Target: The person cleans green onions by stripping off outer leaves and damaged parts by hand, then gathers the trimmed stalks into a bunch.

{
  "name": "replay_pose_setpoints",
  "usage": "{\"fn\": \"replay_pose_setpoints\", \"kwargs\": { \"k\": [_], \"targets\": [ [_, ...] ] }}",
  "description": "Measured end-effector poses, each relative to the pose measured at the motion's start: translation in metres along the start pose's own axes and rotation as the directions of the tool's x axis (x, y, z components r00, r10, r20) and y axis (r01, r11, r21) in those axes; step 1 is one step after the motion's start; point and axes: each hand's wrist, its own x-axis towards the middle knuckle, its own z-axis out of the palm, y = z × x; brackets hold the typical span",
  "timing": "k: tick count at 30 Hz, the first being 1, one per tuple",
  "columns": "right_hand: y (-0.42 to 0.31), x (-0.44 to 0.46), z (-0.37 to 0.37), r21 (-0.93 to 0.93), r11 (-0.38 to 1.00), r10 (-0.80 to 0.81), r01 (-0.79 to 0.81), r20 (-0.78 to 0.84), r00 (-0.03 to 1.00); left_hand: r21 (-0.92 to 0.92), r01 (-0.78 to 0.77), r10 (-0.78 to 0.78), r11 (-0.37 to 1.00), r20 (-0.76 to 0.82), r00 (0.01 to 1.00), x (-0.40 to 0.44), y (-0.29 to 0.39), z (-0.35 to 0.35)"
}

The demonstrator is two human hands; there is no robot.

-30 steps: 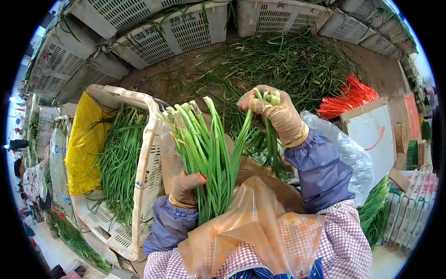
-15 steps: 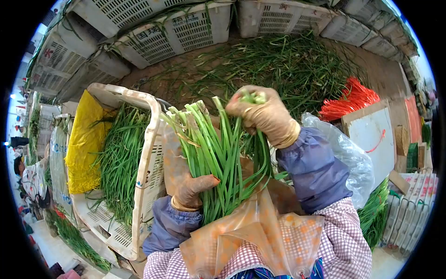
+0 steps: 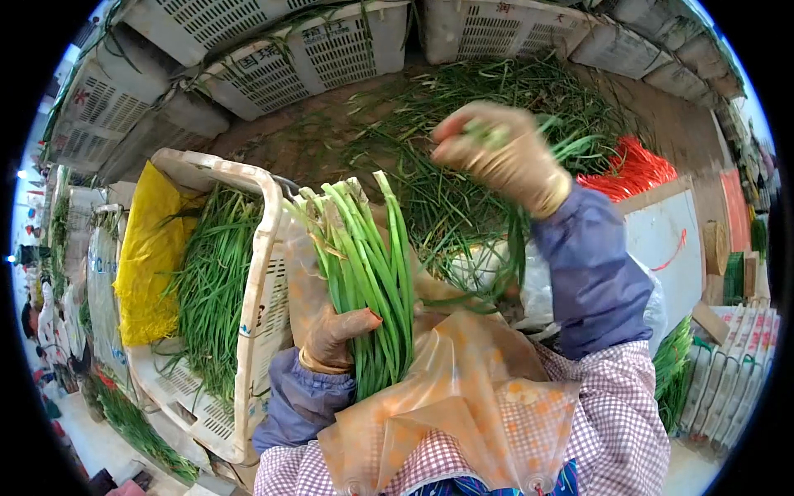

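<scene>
Handling is judged part-done: right of crate (image 3: pixel 269 207), bunch (image 3: pixel 368 273) clasped by left hand (image 3: pixel 332 337), stalks (image 3: pixel 488 132) by right hand (image 3: pixel 500 155), greens (image 3: pixel 217 293) untouched inside.

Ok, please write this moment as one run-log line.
left hand: holds green bunch | right hand: blurred, holds stalks | crate: greens inside

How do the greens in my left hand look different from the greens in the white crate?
The held greens form a slim bunch; the crated greens make a bulkier heap. The held greens show pale stems; the crated greens show mostly dark leaves. Both are long and narrow.
</scene>
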Motion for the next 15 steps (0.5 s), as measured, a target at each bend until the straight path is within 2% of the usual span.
{"fn": "replay_pose_setpoints", "kwargs": {
  "k": [1, 2, 3, 4, 6, 8, 9, 10, 11, 12, 13, 14, 15],
  "targets": [
    [-0.016, -0.005, 0.016, 0.032, 0.981, 0.189, -0.194, 0.117, 0.975, 0.012, 0.013, -0.013, 1.000, 0.012, 1.000, 0.002, 0.001, 0.003],
    [-0.012, -0.006, 0.029, 0.136, 0.947, 0.255, -0.291, 0.234, 0.938, 0.022, 0.024, -0.024, 0.999, 0.023, 0.999, 0.003, 0.001, 0.006],
    [-0.004, -0.008, 0.044, 0.259, 0.891, 0.301, -0.372, 0.276, 0.913, 0.022, 0.029, -0.029, 0.999, 0.023, 0.999, 0.004, 0.001, 0.007],
    [0.000, -0.009, 0.052, 0.436, 0.771, 0.352, -0.464, 0.317, 0.881, 0.012, 0.045, -0.045, 0.999, 0.021, 0.999, 0.004, 0.002, 0.008],
    [-0.008, -0.012, 0.049, 0.504, 0.707, 0.405, -0.496, 0.285, 0.869, 0.002, 0.059, -0.059, 0.998, 0.007, 0.998, 0.004, 0.002, 0.001],
    [-0.007, -0.010, 0.038, 0.479, 0.767, 0.390, -0.427, 0.179, 0.903, -0.079, 0.048, -0.041, 0.996, 0.088, 0.995, 0.006, 0.000, -0.017],
    [0.010, -0.007, 0.027, 0.539, 0.806, 0.235, -0.245, 0.090, 0.968, -0.080, 0.044, -0.038, 0.996, 0.082, 0.996, 0.006, 0.000, -0.014],
    [0.030, -0.003, 0.013, 0.556, 0.831, 0.101, -0.026, -0.104, 0.989, -0.156, -0.016, 0.030, 0.988, 0.087, 0.996, 0.008, -0.001, -0.007],
    [0.033, 0.003, -0.011, 0.516, 0.856, 0.085, 0.019, -0.176, 0.981, -0.231, -0.074, 0.097, 0.970, 0.089, 0.991, 0.009, -0.002, -0.003],
    [0.044, 0.010, -0.033, 0.374, 0.922, 0.043, 0.102, -0.359, 0.932, -0.232, -0.077, 0.100, 0.970, 0.090, 0.991, 0.010, -0.001, -0.005],
    [0.056, 0.014, -0.048, 0.331, 0.927, 0.032, 0.174, -0.535, 0.844, -0.251, -0.055, 0.090, 0.967, 0.132, 0.987, 0.011, 0.000, -0.007],
    [0.051, 0.015, -0.054, 0.164, 0.973, -0.038, 0.165, -0.590, 0.807, -0.267, -0.032, 0.081, 0.963, 0.177, 0.981, 0.012, 0.000, -0.009],
    [0.047, 0.012, -0.053, 0.028, 0.988, -0.114, 0.149, -0.511, 0.852, -0.265, -0.033, 0.084, 0.964, 0.183, 0.979, 0.013, 0.001, -0.012]
  ]
}}
